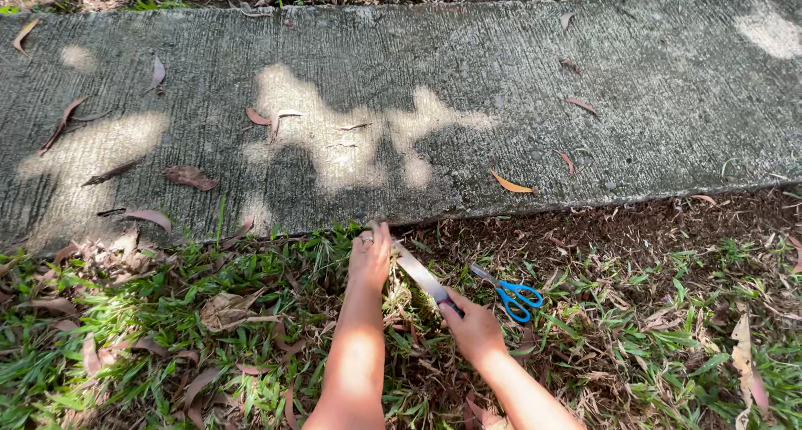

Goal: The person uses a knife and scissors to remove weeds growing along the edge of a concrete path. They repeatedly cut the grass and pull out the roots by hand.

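Both forearms reach down into the grass (pixel 167 313), left hand (pixel 370 259) with fingers pressed on a tuft to steady it, right hand (pixel 474 326) fingers wrapped around the knife (pixel 422 275), blade angled toward the concrete path (pixel 401 104)'s edge, blue-handled scissors (pixel 511 294) parked just beside.

Grass ground (pixel 635 346) w/ blue scissors (pixel 511 295), dry leaves (pixel 225 310); concrete path (pixel 468 79), prob. damp.
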